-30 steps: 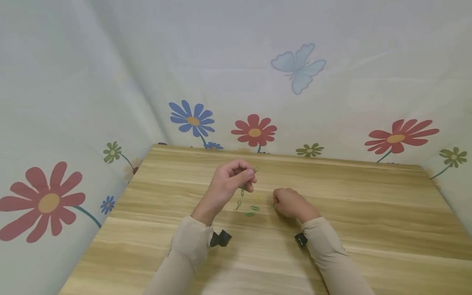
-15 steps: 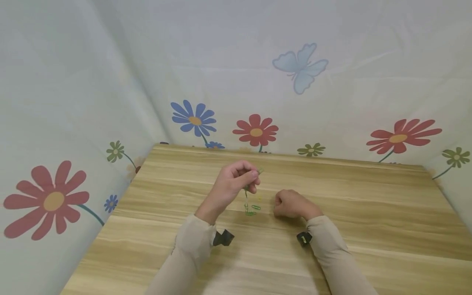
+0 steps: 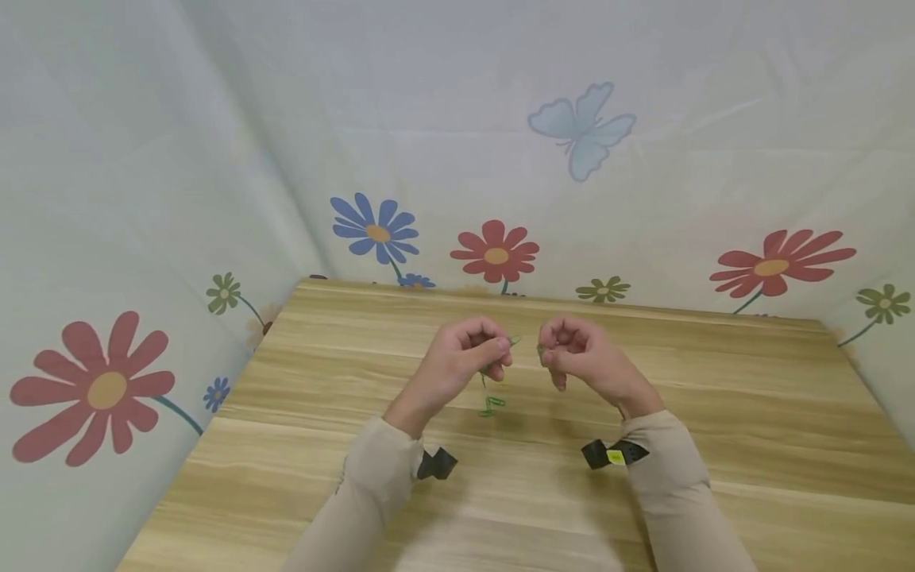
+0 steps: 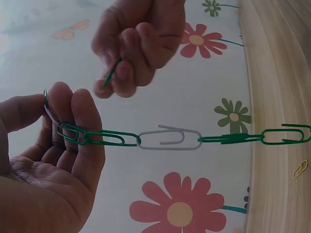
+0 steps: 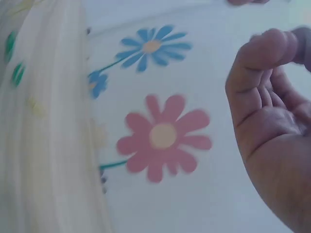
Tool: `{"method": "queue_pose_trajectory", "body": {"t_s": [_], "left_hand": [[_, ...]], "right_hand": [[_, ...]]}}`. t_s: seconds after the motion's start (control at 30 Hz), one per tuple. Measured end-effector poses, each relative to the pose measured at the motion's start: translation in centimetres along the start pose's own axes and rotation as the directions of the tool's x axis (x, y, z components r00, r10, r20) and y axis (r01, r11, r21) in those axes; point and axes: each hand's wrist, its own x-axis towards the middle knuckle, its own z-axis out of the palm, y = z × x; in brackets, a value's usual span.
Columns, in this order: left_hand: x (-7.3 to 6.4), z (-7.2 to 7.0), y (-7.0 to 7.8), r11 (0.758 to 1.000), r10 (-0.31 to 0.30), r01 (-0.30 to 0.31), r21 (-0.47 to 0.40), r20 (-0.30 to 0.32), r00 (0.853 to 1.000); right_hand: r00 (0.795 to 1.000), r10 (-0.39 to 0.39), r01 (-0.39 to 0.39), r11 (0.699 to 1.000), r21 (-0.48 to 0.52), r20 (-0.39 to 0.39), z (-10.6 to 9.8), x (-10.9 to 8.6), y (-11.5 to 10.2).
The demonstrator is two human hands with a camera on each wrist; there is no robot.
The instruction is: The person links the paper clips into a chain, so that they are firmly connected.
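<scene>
My left hand [image 3: 457, 357] pinches the end of a paper clip chain [image 4: 234, 139] between thumb and forefinger. Green clips and one white clip [image 4: 200, 140] make up the linked row, which hangs down over the other fingers in the head view. Facing it across a small gap, my right hand [image 3: 596, 361] holds a single green paper clip [image 4: 112, 73] by the fingertips, apart from the chain. In the right wrist view that clip is hidden and the picture is blurred.
Below the hands, loose green paper clips [image 5: 18, 73] and a yellow paper clip [image 4: 301, 169] lie on the wooden table [image 3: 715, 413]. A flowered cloth wall [image 3: 643, 206] stands behind the table and along its left side.
My right hand has risen from the tabletop and turned toward the left hand, bringing a green paper clip up with it. The left hand has shifted slightly right with the chain.
</scene>
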Motion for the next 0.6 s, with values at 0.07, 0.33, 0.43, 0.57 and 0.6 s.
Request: {"method": "queue_pose_trajectory", "body": {"t_s": [0.07, 0.33, 0.43, 0.57, 0.6], "left_hand": [[-0.1, 0.2, 0.0, 1.000, -0.014, 0.014, 0.012, 0.009, 1.000], [-0.2, 0.7, 0.2, 0.996, -0.060, 0.060, 0.068, 0.006, 0.998], [-0.2, 0.8, 0.3, 0.994, -0.072, 0.072, 0.082, -0.002, 0.997], [-0.2, 1.0, 0.5, 0.993, -0.076, 0.077, 0.094, -0.019, 0.997], [-0.2, 1.0, 0.5, 0.992, -0.077, 0.079, 0.095, -0.023, 0.997]], "right_hand": [[0.997, -0.072, 0.073, 0.997, 0.028, -0.029, 0.4, -0.1, -0.7], [0.969, -0.188, 0.171, 0.978, -0.117, -0.159, 2.1, -0.6, -3.5], [0.952, -0.217, 0.177, 0.966, -0.191, -0.217, 3.0, -0.7, -4.2], [0.924, -0.278, 0.209, 0.942, -0.262, -0.261, 3.9, -0.7, -4.6], [0.918, -0.296, 0.220, 0.933, -0.283, -0.264, 4.0, -0.6, -4.6]]}}
